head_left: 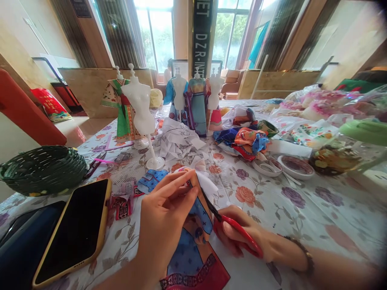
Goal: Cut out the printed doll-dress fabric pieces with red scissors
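Note:
My left hand (pixel 161 223) pinches a printed sheet (pixel 193 257) with blue, orange and red costume patterns, holding its upper edge near the front of the table. My right hand (pixel 242 237) grips red-handled scissors (pixel 234 229); their dark blades point up-left into the sheet beside my left fingers. A white offcut (pixel 207 179) hangs from the sheet's top.
A yellow-cased phone (pixel 74 229) and a dark case lie at the left, behind them a green woven basket (pixel 42 169). A bare white mannequin (pixel 142 112), dressed doll figures (pixel 196 104), paper scraps (pixel 178 141), cloth pieces (pixel 246 141) and small dishes (pixel 296 167) cover the floral tablecloth (pixel 302 209).

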`<state>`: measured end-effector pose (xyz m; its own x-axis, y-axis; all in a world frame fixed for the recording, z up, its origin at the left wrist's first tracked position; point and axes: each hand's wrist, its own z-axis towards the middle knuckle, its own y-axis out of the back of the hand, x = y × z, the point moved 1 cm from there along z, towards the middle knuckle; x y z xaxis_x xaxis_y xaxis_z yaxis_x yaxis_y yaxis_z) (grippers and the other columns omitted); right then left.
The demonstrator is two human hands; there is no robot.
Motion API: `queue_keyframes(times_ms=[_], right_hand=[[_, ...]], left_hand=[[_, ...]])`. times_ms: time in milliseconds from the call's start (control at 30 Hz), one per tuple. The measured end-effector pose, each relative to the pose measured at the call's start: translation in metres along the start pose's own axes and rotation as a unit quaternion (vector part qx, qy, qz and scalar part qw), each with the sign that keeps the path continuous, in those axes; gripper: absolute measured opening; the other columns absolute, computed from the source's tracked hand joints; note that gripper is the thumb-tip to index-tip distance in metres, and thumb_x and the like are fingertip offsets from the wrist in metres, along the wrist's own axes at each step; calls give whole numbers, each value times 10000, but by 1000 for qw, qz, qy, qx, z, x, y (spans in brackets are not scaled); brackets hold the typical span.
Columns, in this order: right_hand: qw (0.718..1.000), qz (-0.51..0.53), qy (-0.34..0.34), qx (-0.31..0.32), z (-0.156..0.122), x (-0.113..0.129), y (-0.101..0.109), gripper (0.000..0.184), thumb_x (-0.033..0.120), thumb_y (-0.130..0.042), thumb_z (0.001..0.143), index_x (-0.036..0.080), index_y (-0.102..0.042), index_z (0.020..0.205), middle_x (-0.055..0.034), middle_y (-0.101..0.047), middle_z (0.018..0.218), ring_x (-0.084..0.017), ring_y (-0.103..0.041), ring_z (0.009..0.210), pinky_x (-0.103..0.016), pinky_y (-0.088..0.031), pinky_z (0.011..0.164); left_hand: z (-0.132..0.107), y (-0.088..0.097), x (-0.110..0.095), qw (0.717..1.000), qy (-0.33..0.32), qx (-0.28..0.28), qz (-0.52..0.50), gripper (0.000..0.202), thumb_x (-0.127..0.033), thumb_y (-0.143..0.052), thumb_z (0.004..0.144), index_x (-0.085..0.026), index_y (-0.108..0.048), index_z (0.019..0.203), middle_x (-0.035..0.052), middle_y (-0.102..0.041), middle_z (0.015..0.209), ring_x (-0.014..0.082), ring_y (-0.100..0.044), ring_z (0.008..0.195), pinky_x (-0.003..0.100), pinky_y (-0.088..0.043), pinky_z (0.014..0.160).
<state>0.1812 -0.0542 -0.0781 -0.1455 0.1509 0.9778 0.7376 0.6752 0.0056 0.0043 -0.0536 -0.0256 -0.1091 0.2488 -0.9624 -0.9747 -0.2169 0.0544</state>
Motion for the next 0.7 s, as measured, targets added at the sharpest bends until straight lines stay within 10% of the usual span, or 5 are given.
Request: queue_keyframes(times_ms=[700], right_hand=[[999,1,36,0,0,-4,0,645,818,-478,743,200,-458,562,19,-451,432,-103,-359,402,-244,-246,416]], left_hand=[[-7,-3,3,998,-17,33,-57,336,-108,-751,751,-420,-789,869,-91,-735,1003,72,-710,786,64,-564,672]])
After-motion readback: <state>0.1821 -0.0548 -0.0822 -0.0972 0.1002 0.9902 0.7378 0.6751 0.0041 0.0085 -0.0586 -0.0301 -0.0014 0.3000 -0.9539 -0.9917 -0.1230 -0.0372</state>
